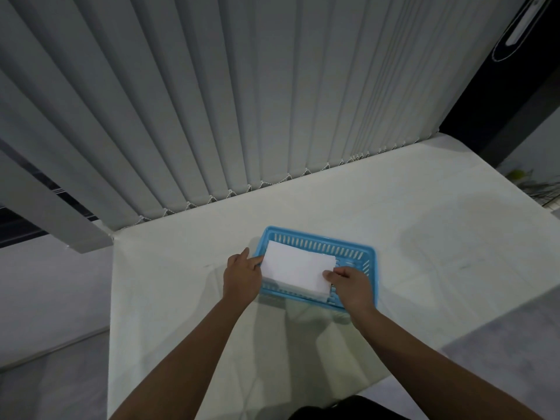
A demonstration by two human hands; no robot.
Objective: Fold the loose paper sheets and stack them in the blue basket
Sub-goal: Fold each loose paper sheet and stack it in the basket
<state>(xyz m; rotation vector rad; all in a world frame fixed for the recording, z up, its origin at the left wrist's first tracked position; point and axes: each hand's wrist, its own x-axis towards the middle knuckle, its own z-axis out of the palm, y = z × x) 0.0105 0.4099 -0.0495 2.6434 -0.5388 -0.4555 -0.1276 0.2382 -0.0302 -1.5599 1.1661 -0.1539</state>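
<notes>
A blue slotted plastic basket (357,249) sits on the white table, a little right of centre. A folded white paper sheet (297,266) lies over the basket's left half, on top of more white paper whose edges show beneath its near side. My left hand (242,275) holds the sheet's left edge, fingers against the basket's left rim. My right hand (351,283) pinches the sheet's near right corner between thumb and fingers, over the basket's right half.
The white table (424,237) stretches wide to the right and toward me. Grey vertical blinds (212,101) hang along its far edge. A dark window or door frame stands at the far right. Floor shows past the table's left edge.
</notes>
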